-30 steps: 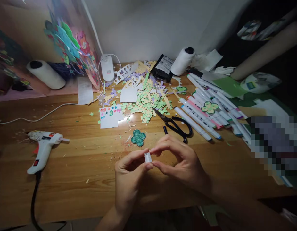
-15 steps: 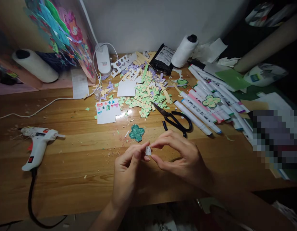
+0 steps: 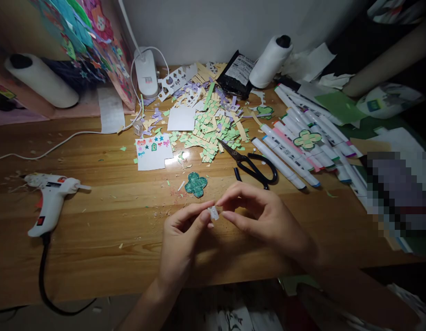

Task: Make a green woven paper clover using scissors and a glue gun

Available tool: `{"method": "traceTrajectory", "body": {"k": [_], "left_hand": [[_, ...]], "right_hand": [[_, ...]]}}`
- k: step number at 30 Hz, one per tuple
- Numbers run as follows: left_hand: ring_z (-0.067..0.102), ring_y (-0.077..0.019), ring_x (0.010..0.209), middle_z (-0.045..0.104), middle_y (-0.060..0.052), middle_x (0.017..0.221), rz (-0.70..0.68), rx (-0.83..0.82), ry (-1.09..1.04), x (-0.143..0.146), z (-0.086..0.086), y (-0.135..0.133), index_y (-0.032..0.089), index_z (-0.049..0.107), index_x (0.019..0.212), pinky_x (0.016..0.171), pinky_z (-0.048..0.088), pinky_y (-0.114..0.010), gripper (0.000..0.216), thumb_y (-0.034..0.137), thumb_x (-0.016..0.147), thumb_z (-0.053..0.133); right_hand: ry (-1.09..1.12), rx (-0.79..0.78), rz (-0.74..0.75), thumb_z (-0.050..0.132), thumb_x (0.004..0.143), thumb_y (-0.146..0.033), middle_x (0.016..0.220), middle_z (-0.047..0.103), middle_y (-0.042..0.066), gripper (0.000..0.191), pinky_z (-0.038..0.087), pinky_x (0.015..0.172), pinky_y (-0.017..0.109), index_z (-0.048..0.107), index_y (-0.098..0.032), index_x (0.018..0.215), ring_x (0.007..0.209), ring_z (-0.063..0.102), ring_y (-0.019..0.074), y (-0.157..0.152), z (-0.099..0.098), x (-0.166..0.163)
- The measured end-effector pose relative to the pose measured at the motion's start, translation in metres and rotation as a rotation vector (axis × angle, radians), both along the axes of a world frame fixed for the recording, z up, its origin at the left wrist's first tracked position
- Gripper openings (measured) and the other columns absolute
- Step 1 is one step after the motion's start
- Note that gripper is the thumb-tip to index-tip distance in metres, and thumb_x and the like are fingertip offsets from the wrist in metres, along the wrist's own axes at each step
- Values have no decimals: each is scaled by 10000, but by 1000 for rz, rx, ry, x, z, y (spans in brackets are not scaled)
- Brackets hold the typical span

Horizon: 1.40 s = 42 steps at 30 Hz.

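Observation:
A tiny white piece (image 3: 213,212), perhaps folded paper or tape, is pinched between the thumb and forefinger of my left hand (image 3: 185,234). Close against its right side is my right hand (image 3: 261,209), thumb and forefinger tips brought nearly together in a pinch. Whatever those right fingertips hold is too small to make out. Just beyond the hands lies a dark green four-lobed paper shape (image 3: 195,184), flat on the wooden table (image 3: 123,271). Black-handled scissors (image 3: 250,165) rest behind my right hand, blades pointing up and left.
A white glue gun (image 3: 50,200) lies at left, its cord over the table edge. Paper scraps (image 3: 213,133), a sticker sheet (image 3: 151,156) and a thread cone (image 3: 271,62) are at the back. Several markers (image 3: 292,147) with a light green paper flower (image 3: 307,139) lie right.
The white piece has tilted in my left fingers. My right thumb and forefinger have drawn closer together and slightly away to the right. The view has shifted a little.

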<state>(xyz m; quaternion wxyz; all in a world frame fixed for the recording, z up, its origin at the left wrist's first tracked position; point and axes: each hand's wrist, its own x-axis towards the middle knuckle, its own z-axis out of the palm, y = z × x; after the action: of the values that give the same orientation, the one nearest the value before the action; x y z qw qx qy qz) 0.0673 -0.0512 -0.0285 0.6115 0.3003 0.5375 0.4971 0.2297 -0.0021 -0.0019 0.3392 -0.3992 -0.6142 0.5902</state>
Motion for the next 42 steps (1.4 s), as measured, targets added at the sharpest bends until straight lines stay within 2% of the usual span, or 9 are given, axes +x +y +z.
{"method": "traceTrajectory", "body": {"k": [3,7,12,19,26,31,36,42], "left_hand": [[588,-86,615,724,-17,793,-2,54,32,1,3,1,241,760,890,604,498,-164,137,255,766,704],[591,-76,623,713,-1,781,-2,120,61,3,5,1,259,760,875,601,491,-148,132,212,768,700],[607,-97,653,705,-13,758,-11,136,77,2,4,0,245,761,871,616,500,-167,127,206,765,702],[650,-113,728,723,-15,795,-15,131,63,3,4,1,246,762,855,665,518,-171,125,198,748,718],[676,-103,691,743,4,748,30,30,-9,4,3,1,242,757,779,637,531,-144,137,160,671,774],[663,-102,630,726,11,685,86,-13,-30,6,2,2,207,738,729,579,526,-136,207,102,570,820],[645,-69,654,717,26,710,63,10,-25,7,1,1,218,729,767,604,505,-100,162,143,638,793],[628,-64,722,712,23,787,25,-7,-14,4,0,1,236,728,847,658,492,-105,120,222,729,744]], "right_hand": [[12,-128,-15,643,807,-210,840,665,21,34,537,736,277,647,-215,841,796,637,151,1,-3,0],[31,-206,-9,667,779,-218,802,672,10,20,535,702,267,654,-226,792,762,637,145,2,-5,0],[34,-245,-13,690,754,-230,770,682,10,23,530,643,269,671,-231,767,711,638,148,2,-6,0],[42,-277,2,703,756,-243,777,692,9,29,538,666,271,677,-231,760,728,649,150,2,-9,1],[53,-316,3,710,752,-251,760,678,6,55,521,644,251,666,-219,746,703,637,135,0,-10,0],[41,-290,9,712,759,-265,719,655,-7,92,484,586,233,647,-203,737,642,599,118,-2,-13,-2],[53,-279,9,705,770,-252,739,659,-5,68,488,615,234,655,-206,760,678,604,122,-2,-12,-3],[-34,-47,53,621,844,-200,850,651,19,63,489,727,253,671,-178,874,806,609,132,-1,-3,1]]}}
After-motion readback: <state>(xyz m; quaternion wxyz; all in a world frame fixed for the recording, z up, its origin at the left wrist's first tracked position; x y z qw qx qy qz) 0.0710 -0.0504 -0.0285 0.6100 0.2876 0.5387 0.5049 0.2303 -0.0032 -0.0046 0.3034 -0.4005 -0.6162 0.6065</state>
